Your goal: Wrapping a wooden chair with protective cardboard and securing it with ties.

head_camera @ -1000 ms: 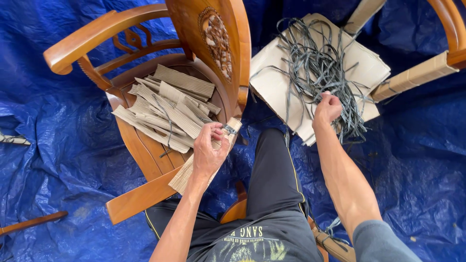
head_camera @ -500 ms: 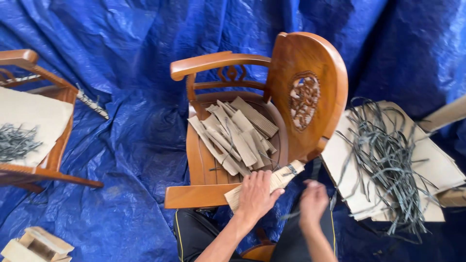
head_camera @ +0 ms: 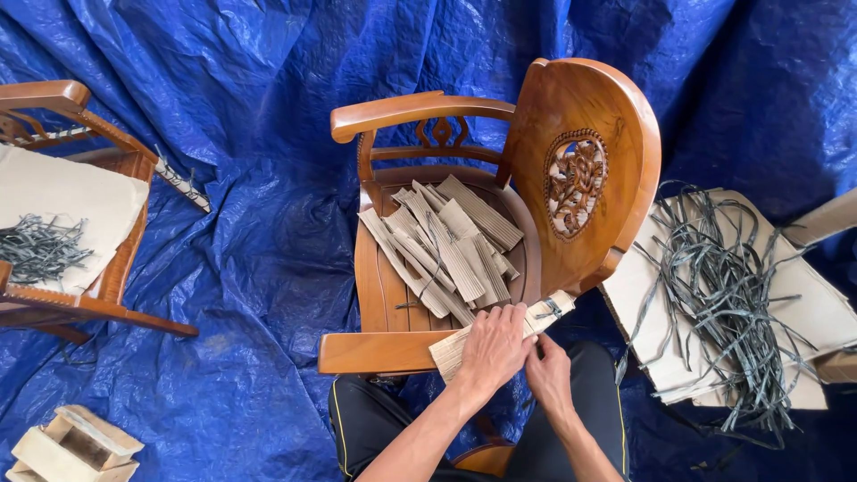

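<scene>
A carved wooden armchair [head_camera: 580, 98] stands in front of me on a blue tarp. A corrugated cardboard wrap [head_camera: 444, 354] lies around its near armrest, with a grey strap tie [head_camera: 549, 310] at the end by the backrest. My left hand [head_camera: 491, 348] lies over the wrap and grips it from above. My right hand [head_camera: 549, 379] sits just right of it, fingers curled against the wrap's lower edge. Anything thin pinched there is hidden. Loose cardboard strips [head_camera: 446, 250] are piled on the seat.
A tangle of grey straps [head_camera: 723, 295] lies on flat cardboard sheets [head_camera: 638, 286] at the right. A second chair [head_camera: 54, 94] at the left holds a cardboard sheet [head_camera: 62, 201] and more straps [head_camera: 36, 250]. A small cardboard block [head_camera: 71, 442] lies bottom left.
My right hand left the strap pile at the right and came back to the wrapped armrest beside my left hand. My view swung left, bringing the second chair into sight.
</scene>
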